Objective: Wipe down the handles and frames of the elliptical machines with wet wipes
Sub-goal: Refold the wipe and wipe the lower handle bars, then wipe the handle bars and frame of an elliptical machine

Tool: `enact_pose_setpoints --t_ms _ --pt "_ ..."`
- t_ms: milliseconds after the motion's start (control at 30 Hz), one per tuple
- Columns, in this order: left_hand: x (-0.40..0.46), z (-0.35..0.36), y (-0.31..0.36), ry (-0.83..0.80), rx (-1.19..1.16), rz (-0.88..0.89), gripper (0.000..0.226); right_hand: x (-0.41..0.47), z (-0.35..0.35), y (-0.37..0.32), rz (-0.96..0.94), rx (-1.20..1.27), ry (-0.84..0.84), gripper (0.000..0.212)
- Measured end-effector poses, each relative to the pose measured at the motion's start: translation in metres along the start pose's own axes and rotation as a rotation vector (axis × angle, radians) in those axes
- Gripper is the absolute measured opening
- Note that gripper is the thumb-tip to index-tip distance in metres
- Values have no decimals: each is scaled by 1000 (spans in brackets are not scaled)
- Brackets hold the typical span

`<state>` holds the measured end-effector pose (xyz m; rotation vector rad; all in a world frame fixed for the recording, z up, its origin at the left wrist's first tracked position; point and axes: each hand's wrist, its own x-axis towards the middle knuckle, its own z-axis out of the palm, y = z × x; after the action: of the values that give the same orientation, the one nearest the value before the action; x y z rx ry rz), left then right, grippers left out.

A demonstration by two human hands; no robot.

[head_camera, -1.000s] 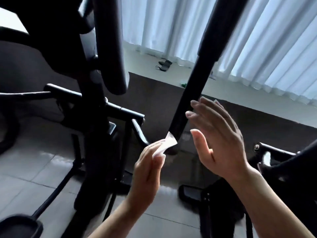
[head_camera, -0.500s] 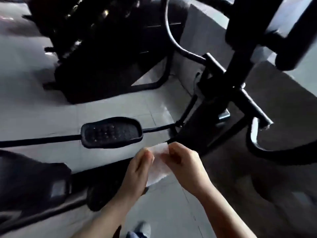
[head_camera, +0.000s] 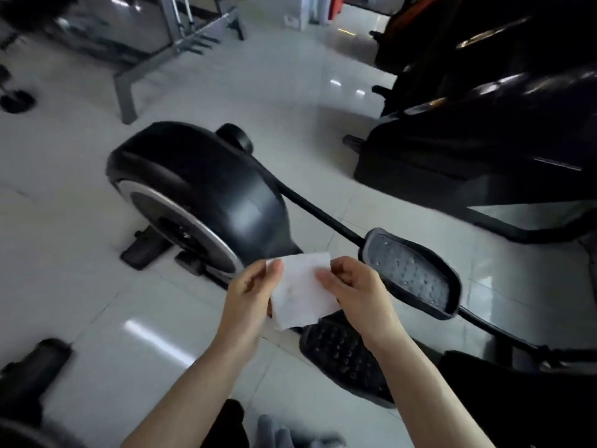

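A white wet wipe [head_camera: 300, 287] is spread flat between both hands in front of me. My left hand [head_camera: 250, 294] pinches its left edge with thumb and fingers. My right hand [head_camera: 353, 291] pinches its right edge. Beyond the hands lies the black flywheel housing [head_camera: 200, 182] of an elliptical machine, with a silver-rimmed disc on its side. A black foot pedal [head_camera: 413, 273] sits on its rail to the right, and a second pedal [head_camera: 342, 357] lies lower, partly hidden under my right forearm.
Shiny white floor tiles [head_camera: 97, 305] surround the machine. Another black machine [head_camera: 484, 150] stands at the right. A grey metal bench frame [head_camera: 145, 66] is at the back left. A dark roller end [head_camera: 35, 363] shows at the lower left.
The view swung from the upright handle bars near the curtain down to the flywheel and pedals. My right hand joined the left on the wipe, which is now opened out flat.
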<state>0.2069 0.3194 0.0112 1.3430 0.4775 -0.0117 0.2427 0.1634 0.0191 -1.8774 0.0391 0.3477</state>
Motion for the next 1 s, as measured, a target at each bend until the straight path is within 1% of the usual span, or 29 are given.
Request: enact_pose_setpoints --t_ms 100,167,267,300,333,400,433,467,533,600,700,867,933,1000 --pt "44 -77 20 101 -72 -56 14 40 79 -27 18 44 -96 15" --pt "71 -124 42 111 -106 -86 13 65 128 -48 23 75 -139 16" --pt "104 -193 74 45 -39 -35 14 103 192 -79 33 130 -198 6" --pt "114 -213 85 24 -13 -11 17 115 210 -90 35 154 -228 8" --pt "122 -234 94 27 3 0 18 126 228 -101 27 169 -265 11" --pt "138 -270 108 75 33 0 12 147 263 -121 -2 159 -348 11" --pt "145 -287 112 112 41 -1 18 156 279 -129 -8 150 -389 10" --pt "153 -302 115 155 37 -8 24 166 296 -136 -11 148 -424 10" --pt "167 -328 124 241 -2 -19 28 187 326 -150 -24 134 -479 13" --pt "182 -350 134 305 -9 -3 22 211 355 -162 -77 118 -518 16" --pt "201 -376 150 386 -7 15 11 245 390 -184 -168 140 -600 6" --pt "231 -417 176 448 -38 32 11 288 438 -228 -353 120 -681 1" --pt "248 -437 184 488 -53 40 11 306 459 -241 -382 87 -700 2" --pt "267 -461 192 494 -51 44 12 324 482 -253 -387 54 -710 4"
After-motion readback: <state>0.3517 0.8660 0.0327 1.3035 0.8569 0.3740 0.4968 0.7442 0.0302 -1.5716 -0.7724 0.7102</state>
